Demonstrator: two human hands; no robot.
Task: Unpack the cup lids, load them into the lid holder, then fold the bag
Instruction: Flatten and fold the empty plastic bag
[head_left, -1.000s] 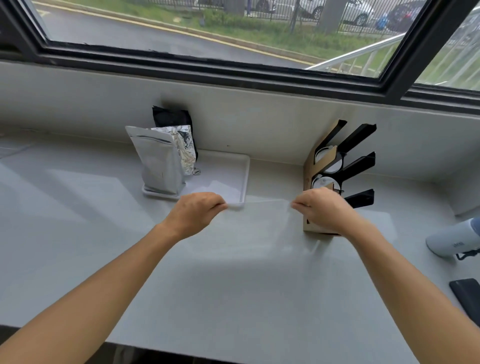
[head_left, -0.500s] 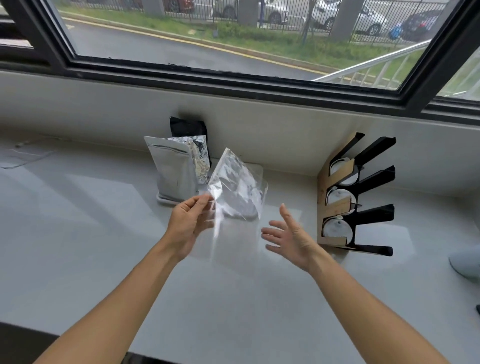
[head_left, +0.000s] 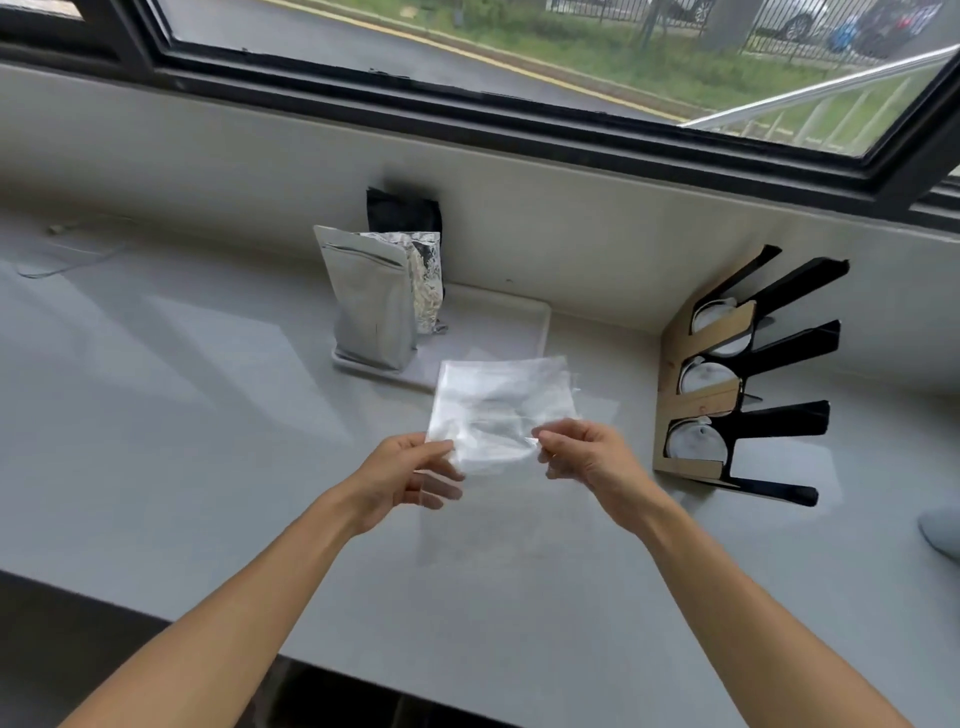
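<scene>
A clear plastic bag (head_left: 498, 410) hangs above the grey counter, folded over and wrinkled. My left hand (head_left: 402, 475) pinches its lower left corner. My right hand (head_left: 587, 457) pinches its lower right edge. To the right stands the lid holder (head_left: 727, 395), a wood-and-black rack with three slots. White cup lids (head_left: 693, 447) sit in each of its slots.
A white tray (head_left: 524, 322) behind the bag carries a silver pouch (head_left: 369, 306), a foil bag and a black bag. A pale grey object (head_left: 940, 530) shows at the right edge. The window wall runs behind the counter (head_left: 208, 415).
The bag lay stretched flat between both hands, then the left hand lifted it alone while the right let go. Now the right hand grips it again and both hold it up.
</scene>
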